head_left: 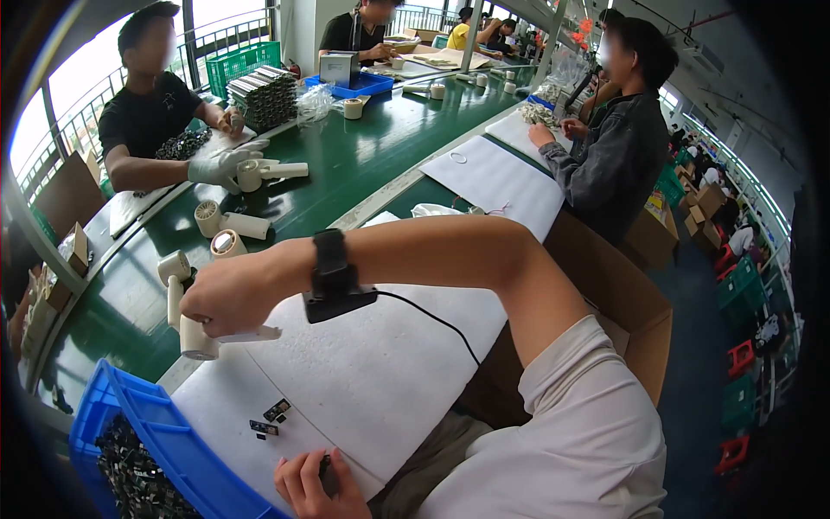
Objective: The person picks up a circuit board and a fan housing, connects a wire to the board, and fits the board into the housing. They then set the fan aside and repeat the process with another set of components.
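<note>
My right arm reaches across to the left, and my right hand (233,294) is closed over a cream handheld fan body (200,342). Its round head shows below my fingers, and its handle (252,335) sticks out to the right. Just beyond that hand lies another cream fan body (174,270). Near the lower edge my left hand (318,486) has bent fingers around a small dark piece (325,468), partly hidden. Small black circuit boards (277,410) lie on the white foam board (372,363) above it.
At lower left a blue bin (156,424) holds many small dark parts. More fan bodies (245,225) lie on the green belt (346,164). A gloved co-worker's hand (218,168) touches one across the belt. A cable (432,318) runs from my black wristband (333,272). A cardboard box (635,337) stands at right.
</note>
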A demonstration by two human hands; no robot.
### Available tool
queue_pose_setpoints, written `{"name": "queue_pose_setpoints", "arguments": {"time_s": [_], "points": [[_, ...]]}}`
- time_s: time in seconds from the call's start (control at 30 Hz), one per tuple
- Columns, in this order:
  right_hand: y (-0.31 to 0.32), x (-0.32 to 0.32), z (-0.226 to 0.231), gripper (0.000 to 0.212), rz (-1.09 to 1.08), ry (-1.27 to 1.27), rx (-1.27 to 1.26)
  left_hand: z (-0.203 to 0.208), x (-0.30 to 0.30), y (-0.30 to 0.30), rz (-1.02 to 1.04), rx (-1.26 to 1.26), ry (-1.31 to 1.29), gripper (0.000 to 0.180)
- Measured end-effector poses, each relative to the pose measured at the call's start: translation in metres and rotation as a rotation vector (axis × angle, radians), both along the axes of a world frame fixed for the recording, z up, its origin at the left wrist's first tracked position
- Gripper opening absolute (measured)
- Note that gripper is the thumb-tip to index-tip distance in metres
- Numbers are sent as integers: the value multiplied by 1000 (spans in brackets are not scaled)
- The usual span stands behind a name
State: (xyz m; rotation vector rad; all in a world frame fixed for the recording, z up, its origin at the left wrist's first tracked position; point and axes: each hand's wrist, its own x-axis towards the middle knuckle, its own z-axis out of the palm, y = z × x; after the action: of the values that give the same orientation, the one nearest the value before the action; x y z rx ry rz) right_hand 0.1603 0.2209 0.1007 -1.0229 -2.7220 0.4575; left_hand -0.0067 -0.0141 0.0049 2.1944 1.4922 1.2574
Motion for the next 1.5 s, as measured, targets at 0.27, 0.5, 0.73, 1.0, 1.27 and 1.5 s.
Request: {"name": "queue_pose_setpoints", "arguments": {"time_s": [0.27,0.5,0.73,1.0,1.27,1.5], "points": [[-129,91,16,13,-148,-30,214,-3,-6,-1,-19,66,12,15],[-215,76,-22,15,-210,-222,263,-4,-4,-10,-83,-71,-199,17],[-209,65,-50,16,-109,6,272,15,30,-10,-481,-36,-243,20],[-202,81,-40,14,-75,147,19,4,42,-9,-589,-155,-204,19],[-184,73,-26,11,112,-205,264,2,41,-6,-627,-105,-193,21],[-178,81,-36,9,220,-107,297,-2,38,-8,-609,-109,-214,22]]}}
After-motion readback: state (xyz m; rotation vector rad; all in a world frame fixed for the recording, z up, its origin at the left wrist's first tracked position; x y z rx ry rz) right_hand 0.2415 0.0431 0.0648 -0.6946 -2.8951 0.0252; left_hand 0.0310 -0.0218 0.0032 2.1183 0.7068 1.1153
